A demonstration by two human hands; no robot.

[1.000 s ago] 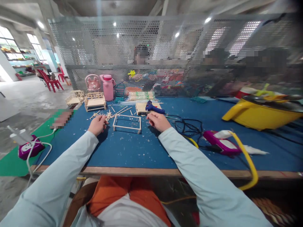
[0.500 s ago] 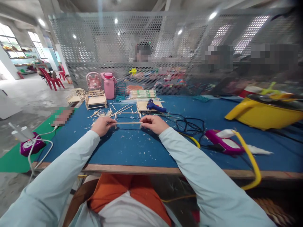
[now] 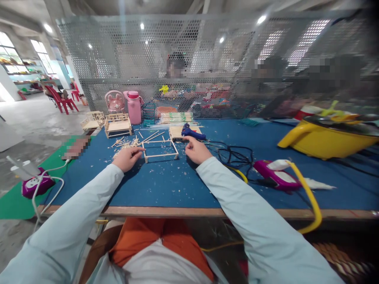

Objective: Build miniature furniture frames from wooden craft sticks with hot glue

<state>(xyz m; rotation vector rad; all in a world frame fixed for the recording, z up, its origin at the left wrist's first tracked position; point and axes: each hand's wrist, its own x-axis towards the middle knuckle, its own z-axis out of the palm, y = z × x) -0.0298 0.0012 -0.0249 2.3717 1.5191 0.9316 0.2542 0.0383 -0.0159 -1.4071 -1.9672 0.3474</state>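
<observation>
Stick frame [image 3: 161,156] seen on counter [image 3: 177,189], long axis along 9–3 o'clock. Located at 3 o'clock from left hand [image 3: 128,158], the nearer; fingertips at its corner, pinch cannot be told. Right hand [image 3: 197,151]: frame at 9 o'clock, apart; fingers loosely curled, nothing held.

There's room before the stick frame [image 3: 161,156], but loose sticks [image 3: 151,137] crowd behind.
</observation>
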